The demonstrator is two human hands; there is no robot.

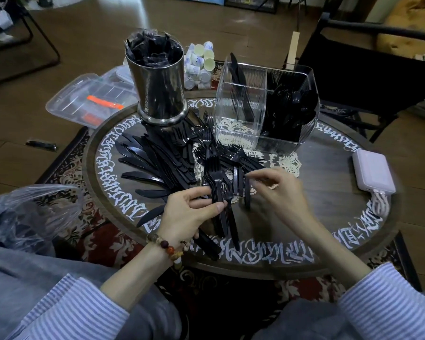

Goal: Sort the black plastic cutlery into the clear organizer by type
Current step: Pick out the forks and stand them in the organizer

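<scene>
Left hand [190, 212] gripped a bundle of black forks [217, 192], tines pointing far, above the near part of the round table [329, 217]. Right hand [277, 190] hovered just right of the bundle, fingers loosely curled, holding nothing I could make out. Clear organizer [241, 104] stood at far right, spoons [295, 104] in its right compartment; loose knives [142, 165] lay left of centre.

Bare table [329, 212] is left at the right front, bounded by the pink power bank [374, 171], while the way to the clear organizer [265, 106] is crowded by the loose cutlery pile [172, 158] and flanked by the steel canister [157, 79].
</scene>
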